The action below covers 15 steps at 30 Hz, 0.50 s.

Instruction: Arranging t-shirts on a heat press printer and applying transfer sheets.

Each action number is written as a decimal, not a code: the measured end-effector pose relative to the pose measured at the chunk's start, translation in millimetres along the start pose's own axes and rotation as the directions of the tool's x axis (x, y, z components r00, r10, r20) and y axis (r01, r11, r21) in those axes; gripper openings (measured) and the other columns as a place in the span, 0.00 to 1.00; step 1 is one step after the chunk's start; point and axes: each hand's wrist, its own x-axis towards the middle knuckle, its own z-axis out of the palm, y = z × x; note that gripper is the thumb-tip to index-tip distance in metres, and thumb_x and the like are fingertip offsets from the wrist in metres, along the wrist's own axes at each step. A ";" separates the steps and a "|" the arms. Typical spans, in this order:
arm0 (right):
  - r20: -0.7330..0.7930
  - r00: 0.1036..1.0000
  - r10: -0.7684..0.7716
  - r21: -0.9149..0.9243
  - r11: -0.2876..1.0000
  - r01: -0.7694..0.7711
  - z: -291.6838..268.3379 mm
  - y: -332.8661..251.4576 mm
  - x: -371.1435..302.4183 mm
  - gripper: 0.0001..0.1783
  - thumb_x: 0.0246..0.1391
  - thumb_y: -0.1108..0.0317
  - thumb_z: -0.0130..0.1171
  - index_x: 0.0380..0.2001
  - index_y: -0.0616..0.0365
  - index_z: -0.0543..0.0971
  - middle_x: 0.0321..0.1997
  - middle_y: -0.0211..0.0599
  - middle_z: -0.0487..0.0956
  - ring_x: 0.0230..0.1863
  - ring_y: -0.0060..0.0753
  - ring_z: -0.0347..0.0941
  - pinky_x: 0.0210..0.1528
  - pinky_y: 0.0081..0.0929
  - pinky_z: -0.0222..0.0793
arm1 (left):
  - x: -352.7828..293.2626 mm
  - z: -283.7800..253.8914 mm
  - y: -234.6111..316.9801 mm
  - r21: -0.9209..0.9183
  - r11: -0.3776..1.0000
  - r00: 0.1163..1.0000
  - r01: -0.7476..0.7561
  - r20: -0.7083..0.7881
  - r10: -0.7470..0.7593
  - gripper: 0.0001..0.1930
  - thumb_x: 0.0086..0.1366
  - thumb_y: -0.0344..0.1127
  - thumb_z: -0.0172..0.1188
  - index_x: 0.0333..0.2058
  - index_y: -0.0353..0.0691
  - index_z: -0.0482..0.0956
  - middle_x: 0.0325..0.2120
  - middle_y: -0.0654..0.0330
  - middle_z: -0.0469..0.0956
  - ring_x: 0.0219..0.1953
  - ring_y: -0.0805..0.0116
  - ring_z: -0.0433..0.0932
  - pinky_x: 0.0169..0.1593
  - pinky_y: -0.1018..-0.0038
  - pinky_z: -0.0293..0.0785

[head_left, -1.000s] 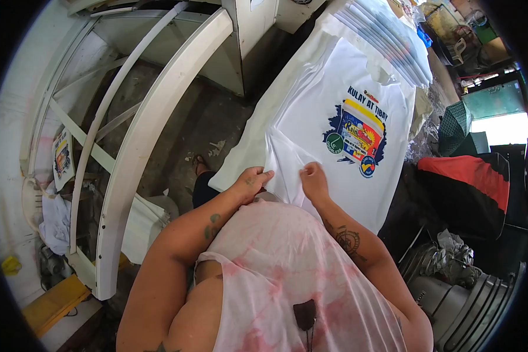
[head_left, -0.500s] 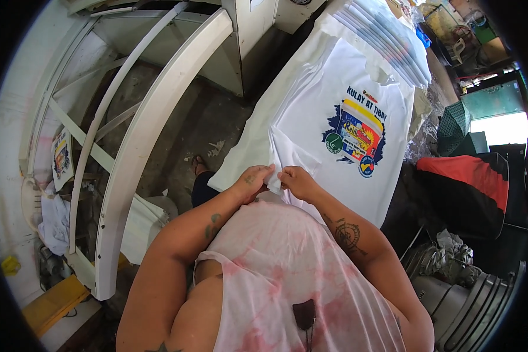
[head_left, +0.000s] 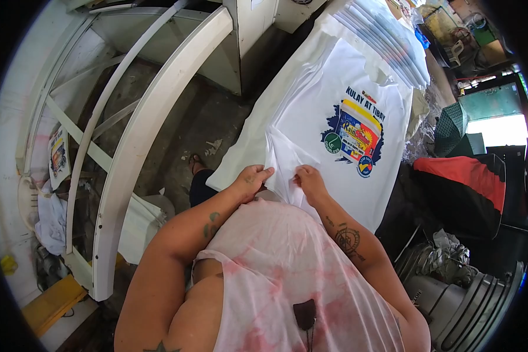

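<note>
A white T-shirt (head_left: 311,111) with a colourful print on its front lies spread in front of me, its neckline toward the far end. At the near left, a part of its fabric is bunched and lifted. My left hand (head_left: 254,180) pinches the edge of that fabric, close against my body. My right hand (head_left: 309,183) grips the same cloth a little to the right, fingers closed on a fold. The fabric between the two hands is pulled into creases. White cloth (head_left: 249,138) shows under the shirt along its left side.
Several clear-wrapped folded items (head_left: 387,41) lie in a row beyond the shirt. A curved white frame (head_left: 152,129) stands at my left. To the right are a red and black cover (head_left: 463,182), a dark green umbrella (head_left: 450,123) and stacked grey chairs (head_left: 457,305).
My right hand has moved slightly to the right, away from my left, drawing the fabric wider between them. My left hand has stayed nearly in place.
</note>
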 end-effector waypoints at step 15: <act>0.375 0.924 0.079 -0.295 0.955 0.039 16.4 -35.3 -2.9 0.17 0.56 0.60 0.52 0.21 0.63 0.73 0.19 0.30 0.71 0.23 0.21 0.65 0.29 0.22 0.64 | 10.7 -12.5 -8.7 0.002 0.997 0.994 -0.076 0.085 0.075 0.11 0.62 0.39 0.56 0.29 0.36 0.74 0.24 0.62 0.72 0.24 0.74 0.71 0.31 0.75 0.70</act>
